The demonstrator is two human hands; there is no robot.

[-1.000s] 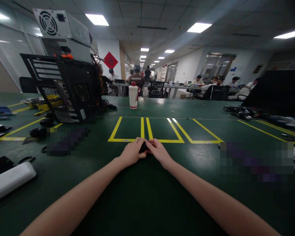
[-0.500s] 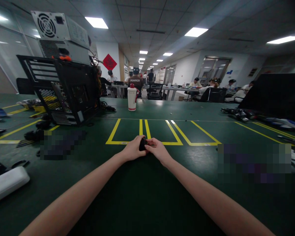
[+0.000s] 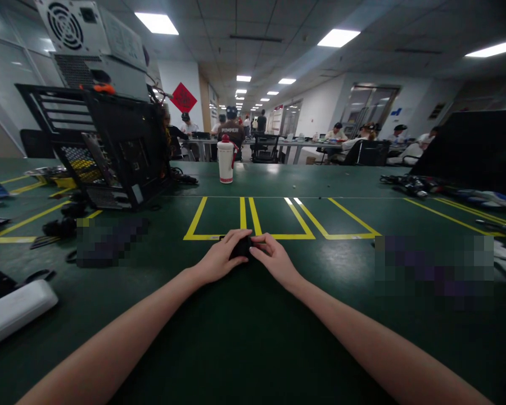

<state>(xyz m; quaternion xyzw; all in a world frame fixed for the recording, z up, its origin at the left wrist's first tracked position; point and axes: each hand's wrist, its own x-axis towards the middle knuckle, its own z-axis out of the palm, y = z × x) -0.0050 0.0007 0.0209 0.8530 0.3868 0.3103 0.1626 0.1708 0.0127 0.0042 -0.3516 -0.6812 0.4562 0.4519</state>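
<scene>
A small black object is at the middle of the green table, just in front of the yellow tape lines. My left hand is wrapped over it from the left, fingers above and thumb below. From the right, my right hand has its fingertips and thumb at the object's right end. Much of the object is hidden by my fingers, so what it is cannot be made out.
A black computer case with metal power supplies on top stands at the left. Behind the tape is a white bottle. Cables lie at the right, a white bar-shaped item near left. People sit farther back.
The left hand has shifted slightly left and turned flatter over the black object, and the fingertips of both hands now lie closer round it. The view has tilted down a little.
</scene>
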